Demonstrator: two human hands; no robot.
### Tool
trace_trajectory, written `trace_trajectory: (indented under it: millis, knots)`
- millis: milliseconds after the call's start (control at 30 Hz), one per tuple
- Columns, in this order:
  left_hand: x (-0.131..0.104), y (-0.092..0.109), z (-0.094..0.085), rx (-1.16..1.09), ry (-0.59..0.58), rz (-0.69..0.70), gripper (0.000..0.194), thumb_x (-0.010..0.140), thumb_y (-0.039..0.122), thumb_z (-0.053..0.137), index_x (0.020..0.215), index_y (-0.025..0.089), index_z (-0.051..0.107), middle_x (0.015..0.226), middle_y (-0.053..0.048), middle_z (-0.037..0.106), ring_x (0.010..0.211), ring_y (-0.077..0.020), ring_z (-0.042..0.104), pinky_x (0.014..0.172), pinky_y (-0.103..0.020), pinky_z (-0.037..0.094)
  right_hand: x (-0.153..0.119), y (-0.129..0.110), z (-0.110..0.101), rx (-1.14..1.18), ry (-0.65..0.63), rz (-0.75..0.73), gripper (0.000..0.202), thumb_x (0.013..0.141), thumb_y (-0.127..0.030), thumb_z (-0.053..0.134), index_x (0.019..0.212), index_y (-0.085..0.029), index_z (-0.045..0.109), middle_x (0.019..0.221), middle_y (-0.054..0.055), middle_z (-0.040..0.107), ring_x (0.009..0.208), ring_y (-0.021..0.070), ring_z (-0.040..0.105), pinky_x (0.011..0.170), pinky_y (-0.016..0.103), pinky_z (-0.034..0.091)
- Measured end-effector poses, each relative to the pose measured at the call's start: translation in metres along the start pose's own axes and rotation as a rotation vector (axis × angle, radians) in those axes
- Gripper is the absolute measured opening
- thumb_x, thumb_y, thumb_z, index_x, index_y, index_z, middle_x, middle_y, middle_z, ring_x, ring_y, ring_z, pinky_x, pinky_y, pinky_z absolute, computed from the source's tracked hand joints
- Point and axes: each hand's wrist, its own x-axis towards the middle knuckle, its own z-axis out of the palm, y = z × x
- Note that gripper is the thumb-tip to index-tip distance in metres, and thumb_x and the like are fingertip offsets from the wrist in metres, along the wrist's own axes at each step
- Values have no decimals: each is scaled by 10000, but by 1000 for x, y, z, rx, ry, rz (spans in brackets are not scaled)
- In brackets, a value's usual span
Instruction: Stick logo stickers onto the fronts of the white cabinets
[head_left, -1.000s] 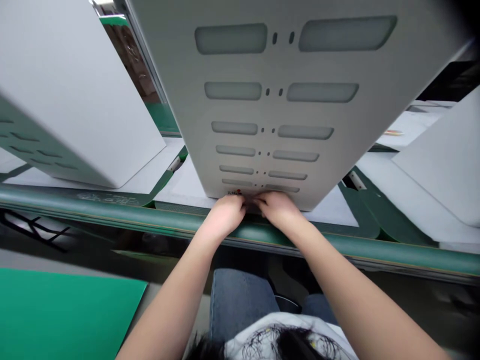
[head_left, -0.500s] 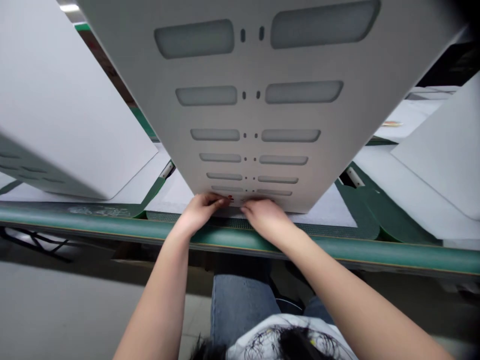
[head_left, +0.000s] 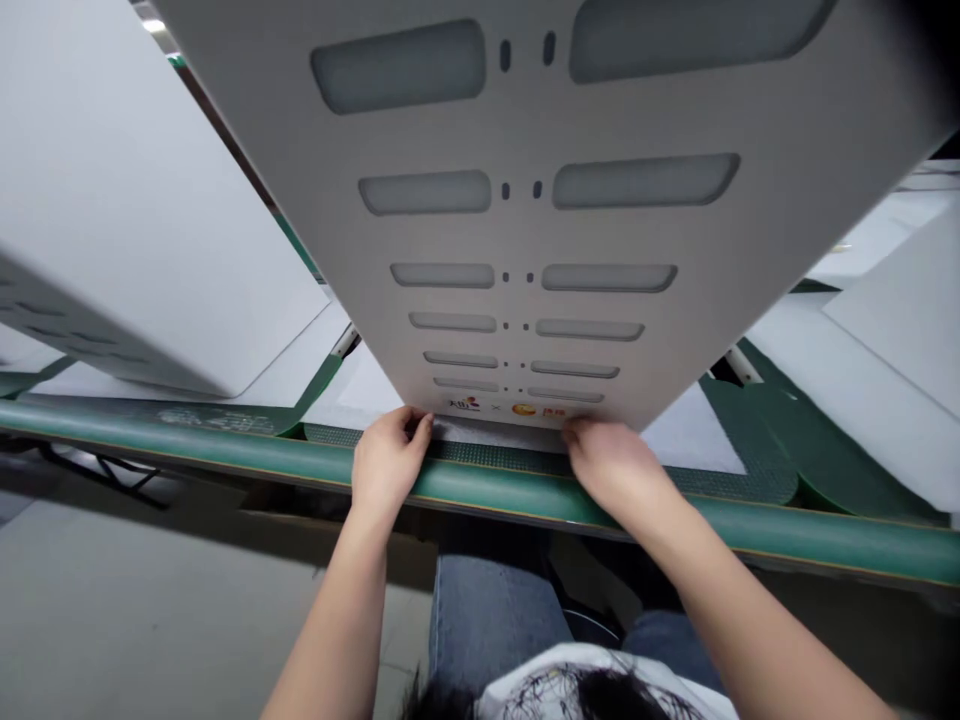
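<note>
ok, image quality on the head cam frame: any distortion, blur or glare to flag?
Head view: strong wide-angle stretch, so the slotted white panel balloons toward the top and the green table rail bows. Corners darken, top right most. No harsh glare; light is soft and even. Left hand and right hand at the panel's lower edge are fairly sharp; the small printed logos are unreadable.

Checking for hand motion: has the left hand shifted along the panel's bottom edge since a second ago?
Yes. The left hand slid leftward along the green rail, off the logos.

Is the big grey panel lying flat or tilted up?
Tilted up: the grey panel rises from its near edge, where left hand and right hand rest.
</note>
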Motion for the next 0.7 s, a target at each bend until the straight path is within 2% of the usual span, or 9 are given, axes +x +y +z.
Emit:
trace_trajectory:
  millis: [67, 133, 200, 267, 333, 400, 567, 633, 700]
  knots:
    - [-1, 3, 0, 49, 0, 18, 275, 814, 425, 434, 791, 214, 608, 827, -39, 651, 779, -209, 577, 617, -265, 332, 7, -31, 6, -21, -47, -158, 332, 872, -204, 289, 903, -143, 614, 840, 141, 643, 794, 287, 617, 648, 344, 427]
    - [-1, 4, 0, 52, -18, 20, 251, 813, 406, 437, 774, 211, 589, 807, -30, 645, 749, -196, 572, 600, -258, 319, 18, -64, 11, 28, -72, -304, 311, 887, -233, 305, 952, -181, 604, 861, 100, 649, 806, 252, 622, 658, 309, 437]
    - [-1, 3, -1, 34, -37, 10, 233, 810, 392, 439, 766, 210, 577, 777, -18, 638, 721, -184, 567, 589, -254, 313, 31, -89, 15, 70, -66, -371, 311, 901, -258, 305, 997, -195, 594, 883, 88, 650, 822, 227, 621, 672, 288, 443]
    - [-1, 2, -2, 17, -42, 8, 215, 806, 380, 443, 763, 213, 572, 768, -10, 635, 719, -179, 566, 590, -253, 313, 41, -101, 18, 108, -48, -385, 324, 910, -255, 297, 1021, -194, 595, 916, 92, 650, 853, 211, 618, 708, 279, 446]
    - [-1, 0, -3, 9, -35, 15, 203, 807, 372, 447, 764, 217, 571, 773, -5, 635, 716, -176, 565, 596, -254, 316, 47, -100, 20, 138, -35, -371, 333, 911, -255, 301, 1028, -208, 609, 956, 90, 650, 898, 205, 610, 762, 286, 444]
    - [-1, -2, -3, 10, -28, 20, 196, 808, 370, 454, 762, 218, 569, 766, -5, 634, 706, -176, 562, 597, -256, 315, 45, -88, 21, 152, -32, -342, 334, 907, -259, 315, 1035, -225, 621, 972, 83, 651, 935, 208, 600, 811, 302, 437]
    - [-2, -5, -2, 14, -9, 32, 189, 812, 364, 463, 770, 215, 572, 767, -11, 629, 693, -177, 557, 595, -261, 312, 29, -54, 14, 178, -61, -152, 324, 891, -262, 345, 1020, -219, 639, 850, 66, 671, 828, 204, 620, 798, 316, 450]
    - [-3, -5, -2, 11, -3, 38, 191, 817, 360, 458, 768, 210, 565, 771, -10, 628, 678, -169, 554, 590, -259, 310, 26, -55, 12, 120, -61, -108, 336, 887, -239, 330, 991, -185, 644, 906, 94, 665, 858, 229, 616, 796, 341, 448]
    - [-3, -5, -2, 6, -3, 39, 191, 820, 357, 453, 764, 207, 555, 765, -4, 625, 672, -163, 550, 588, -255, 309, 28, -69, 12, 44, -74, -120, 345, 881, -219, 320, 937, -144, 652, 921, 140, 655, 880, 270, 613, 771, 372, 449]
